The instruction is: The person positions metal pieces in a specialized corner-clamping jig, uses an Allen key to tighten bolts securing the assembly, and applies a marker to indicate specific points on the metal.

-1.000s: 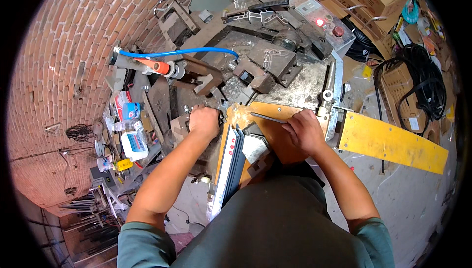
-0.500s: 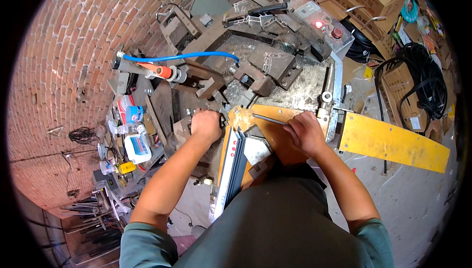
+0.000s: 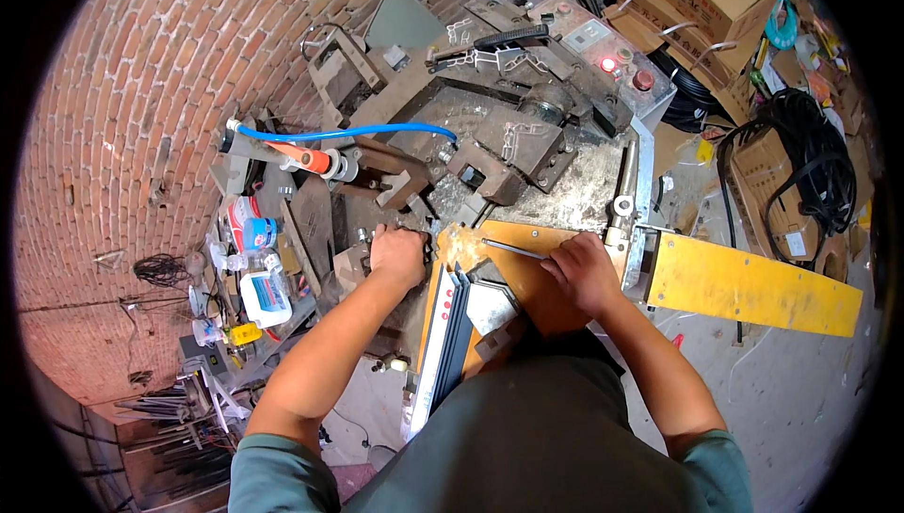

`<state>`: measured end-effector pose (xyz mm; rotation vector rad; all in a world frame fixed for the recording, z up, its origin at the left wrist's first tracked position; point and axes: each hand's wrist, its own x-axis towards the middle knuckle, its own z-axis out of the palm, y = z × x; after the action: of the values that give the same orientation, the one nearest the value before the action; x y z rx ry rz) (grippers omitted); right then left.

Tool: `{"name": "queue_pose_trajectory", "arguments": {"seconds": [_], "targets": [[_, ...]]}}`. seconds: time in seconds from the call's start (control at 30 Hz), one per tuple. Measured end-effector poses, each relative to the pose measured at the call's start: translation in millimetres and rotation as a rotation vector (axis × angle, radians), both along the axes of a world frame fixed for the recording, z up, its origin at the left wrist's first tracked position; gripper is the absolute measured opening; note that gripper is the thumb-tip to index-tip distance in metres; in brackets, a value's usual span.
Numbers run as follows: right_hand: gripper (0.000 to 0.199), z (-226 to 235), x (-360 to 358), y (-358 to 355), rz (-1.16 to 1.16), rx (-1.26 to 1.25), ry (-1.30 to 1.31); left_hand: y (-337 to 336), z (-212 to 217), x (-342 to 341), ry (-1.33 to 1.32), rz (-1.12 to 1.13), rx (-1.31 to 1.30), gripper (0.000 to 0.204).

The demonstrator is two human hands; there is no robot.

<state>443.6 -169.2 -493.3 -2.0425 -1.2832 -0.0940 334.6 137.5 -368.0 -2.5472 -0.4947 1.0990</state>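
Observation:
My right hand is closed around one end of a thin metal rod. The rod points left across the yellow panel, its far tip over a worn, scuffed corner. Farther left, my left hand is closed at the edge of the dark metal machine, beside a grey metal block. Its fingertips are hidden, and I cannot make out what they grip. Between my forearms lie long dark grey strips on a white rail, next to a silver angled plate.
Behind my hands stand the machine's metal clamps and a blue air hose. A control box with a lit red lamp is at the back right. A yellow arm juts out right; bottles crowd the left.
The scene sits slightly lower in view, most at the machine's middle. Both hands keep nearly the same places, and the rod stays in my right hand.

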Motion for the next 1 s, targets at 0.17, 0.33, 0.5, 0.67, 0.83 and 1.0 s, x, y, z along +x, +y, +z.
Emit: {"name": "queue_pose_trajectory", "arguments": {"seconds": [0.17,0.33,0.5,0.67,0.83,1.0], "targets": [[0.018,5.3,0.0,-0.6,0.0,0.008,0.006,-0.1,0.4,0.2,0.01,0.018,-0.03,0.036],[0.018,11.2,0.7,-2.9,0.007,0.024,0.028,0.9,-1.4,-0.9,-0.021,0.03,-0.065,0.036],[0.016,11.3,1.1,-1.1,0.011,0.083,0.051,0.1,0.8,-0.4,-0.014,0.014,-0.058,0.034],[0.016,11.7,0.4,-0.8,-0.002,0.112,0.049,5.8,-4.3,-5.9,-0.011,0.001,-0.055,0.032],[0.015,11.0,1.1,-1.3,-0.003,0.084,0.069,6.5,-6.1,-4.9,-0.052,-0.018,-0.07,0.042],[0.015,11.4,0.5,-1.8,-0.004,0.047,0.087,9.2,-9.9,-9.0,-0.061,-0.038,-0.073,0.041]]}}
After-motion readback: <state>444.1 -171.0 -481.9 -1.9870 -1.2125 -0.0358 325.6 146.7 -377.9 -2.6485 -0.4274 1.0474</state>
